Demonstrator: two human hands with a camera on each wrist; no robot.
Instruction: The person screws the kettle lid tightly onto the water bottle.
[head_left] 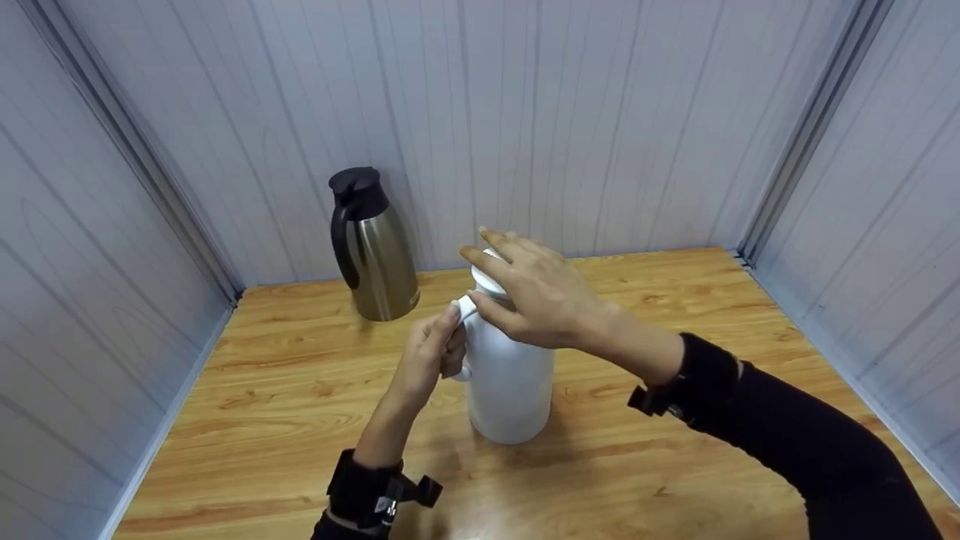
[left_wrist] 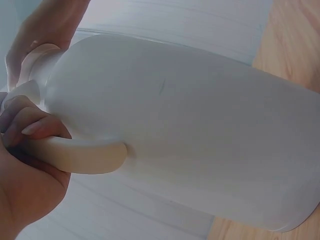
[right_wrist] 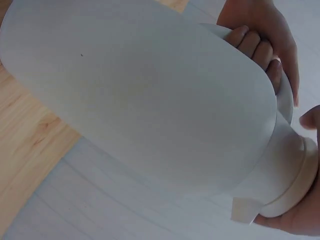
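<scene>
A white jug (head_left: 510, 382) stands on the bench (head_left: 675, 465). The left hand (head_left: 431, 356) grasps its handle (left_wrist: 85, 155); the right hand (head_left: 536, 296) clasps the lid (right_wrist: 295, 185) on top. Twisting works best with the handle held steady.

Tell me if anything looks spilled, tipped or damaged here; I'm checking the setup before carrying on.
Nothing stands out. The white jug stands upright on the wooden table, left hand gripping its handle, right hand on its lid. The steel flask stands upright behind. No spills show.
</scene>
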